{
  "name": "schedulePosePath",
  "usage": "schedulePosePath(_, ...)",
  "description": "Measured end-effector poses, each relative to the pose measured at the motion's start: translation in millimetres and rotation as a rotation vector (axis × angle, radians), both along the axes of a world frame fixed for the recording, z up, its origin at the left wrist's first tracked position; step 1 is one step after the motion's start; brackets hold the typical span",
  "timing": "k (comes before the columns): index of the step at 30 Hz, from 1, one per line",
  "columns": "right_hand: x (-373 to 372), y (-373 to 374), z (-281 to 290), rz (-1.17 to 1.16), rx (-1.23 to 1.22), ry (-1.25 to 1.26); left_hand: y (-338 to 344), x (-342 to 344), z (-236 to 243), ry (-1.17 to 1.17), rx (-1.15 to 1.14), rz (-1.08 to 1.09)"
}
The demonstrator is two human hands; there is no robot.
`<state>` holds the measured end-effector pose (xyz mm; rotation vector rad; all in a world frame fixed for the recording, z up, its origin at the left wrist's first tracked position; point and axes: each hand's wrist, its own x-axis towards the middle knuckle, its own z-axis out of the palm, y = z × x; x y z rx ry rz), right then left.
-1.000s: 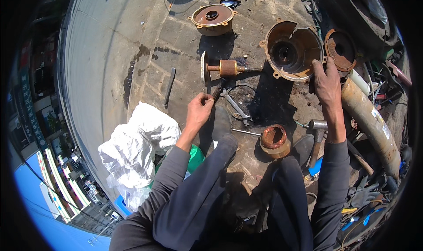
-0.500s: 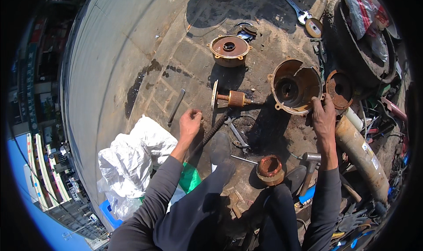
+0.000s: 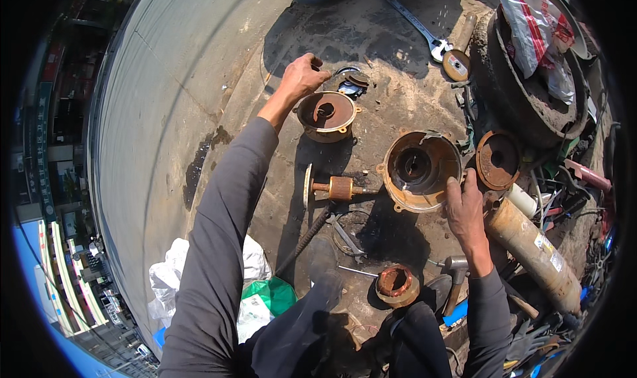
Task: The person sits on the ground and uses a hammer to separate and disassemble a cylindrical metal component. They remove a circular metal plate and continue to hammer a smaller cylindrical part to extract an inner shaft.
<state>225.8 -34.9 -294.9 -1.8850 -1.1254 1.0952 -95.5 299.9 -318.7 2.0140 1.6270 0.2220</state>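
My right hand [image 3: 466,209] grips the rim of a rusty, round motor housing [image 3: 397,191], whose open mouth is tilted up toward me. Stretched far forward, my left hand [image 3: 304,77] hovers over a smaller rusty end cover with lugs [image 3: 328,136]. Its fingers are half curled, with a gap between thumb and forefinger and nothing visible in them. Just beyond lie curved dark pieces and a shiny ring [image 3: 350,86]. Between the two castings and me rests a rotor [image 3: 341,188] on its shaft, a disc at one end. A copper-wound stator [image 3: 398,286] stands near my knees.
A rusty round cover [image 3: 498,159] and a long rusty tube [image 3: 537,255] lie at right, by a hammer [image 3: 456,270]. Farther off are an adjustable wrench [image 3: 418,26], a grinding disc [image 3: 456,66] and a large drum-like rim [image 3: 501,79]. White sacking [image 3: 255,258] lies at left.
My left hand has swung forward from beside the rotor to the end cover, its fingers loosening. My right hand keeps its hold on the housing, which sits lower in view as the view has shifted.
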Motion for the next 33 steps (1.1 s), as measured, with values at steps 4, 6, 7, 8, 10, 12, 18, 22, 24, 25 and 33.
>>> schedulePosePath(4, 1.9, -0.6, -0.9, 0.016, 0.038, -0.052, 32.1, 31.3, -33.2, 0.179, -0.072, -0.072)
schedulePosePath(6, 3.7, -1.0, -2.0, 0.031, 0.056, -0.113, 39.1, 38.2, -50.3, 0.232, -0.128, -0.053)
schedulePosePath(7, 4.8, -1.3, -2.9, 0.062, 0.089, -0.146, 40.0, 40.5, -58.6, 0.239, -0.128, -0.048)
schedulePosePath(8, 5.3, -1.4, -4.1, 0.092, 0.12, -0.18, 42.2, 42.1, -65.4, 0.272, -0.163, -0.04)
schedulePosePath(10, 6.2, -1.8, -6.5, 0.143, 0.187, -0.245, 45.1, 42.8, -76.6, 0.312, -0.202, -0.009)
schedulePosePath(12, 6.2, -2.4, -8.3, 0.182, 0.262, -0.309, 48.7, 41.7, -83.3, 0.324, -0.204, 0.038)
schedulePosePath(18, 3.9, -2.3, -4.5, 0.088, 0.147, -0.164, 59.9, 40.6, -75.7, 0.129, -0.203, -0.05)
schedulePosePath(22, 1.9, 1.2, 2.8, 0.056, 0.056, -0.125, 62.0, 47.6, -55.0, 0.061, -0.151, -0.133)
schedulePosePath(24, 1.1, 3.1, 5.7, 0.013, 0.018, -0.087, 59.1, 51.7, -47.4, 0.006, -0.18, -0.148)
schedulePosePath(25, 0.8, 3.9, 6.8, -0.002, -0.001, -0.065, 56.6, 52.3, -43.8, -0.031, -0.183, -0.157)
schedulePosePath(33, 1.3, 2.6, 7.2, 0.011, -0.025, -0.074, 17.7, 46.4, 17.9, -0.586, -0.44, 0.056)
